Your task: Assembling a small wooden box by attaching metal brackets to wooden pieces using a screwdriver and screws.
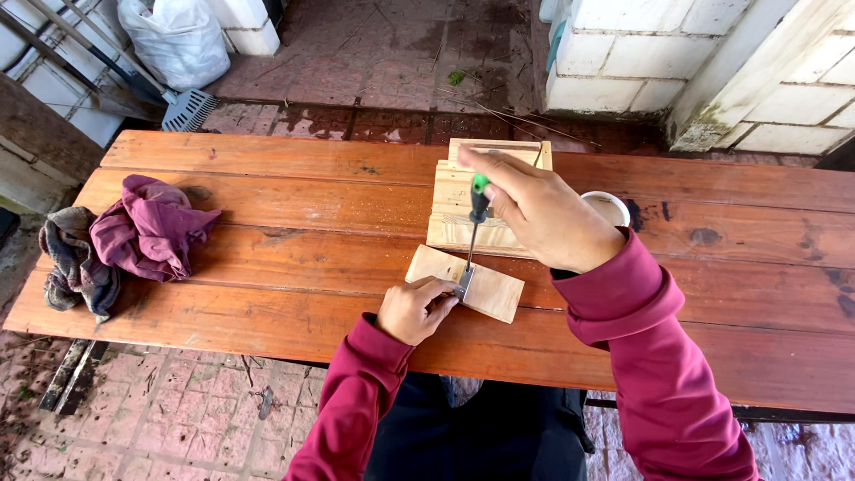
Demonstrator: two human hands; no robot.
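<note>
My right hand (pixel 545 214) grips a screwdriver (pixel 476 233) with a green and black handle, held upright. Its tip rests on a small metal bracket (pixel 464 283) lying on a flat piece of pale wood (pixel 492 289) near the table's front edge. My left hand (pixel 415 308) presses on the near edge of that wood piece, fingertips touching the bracket. Both arms wear maroon sleeves. A small pale wooden box (pixel 463 191) sits just behind the wood piece, partly hidden by my right hand.
The work lies on a long reddish wooden plank table (pixel 267 258). A white cup (pixel 611 207) stands right of my right hand. Crumpled purple and plaid cloths (pixel 125 239) lie at the left end. Brick paving, a white sack (pixel 178 37) and white block walls lie beyond.
</note>
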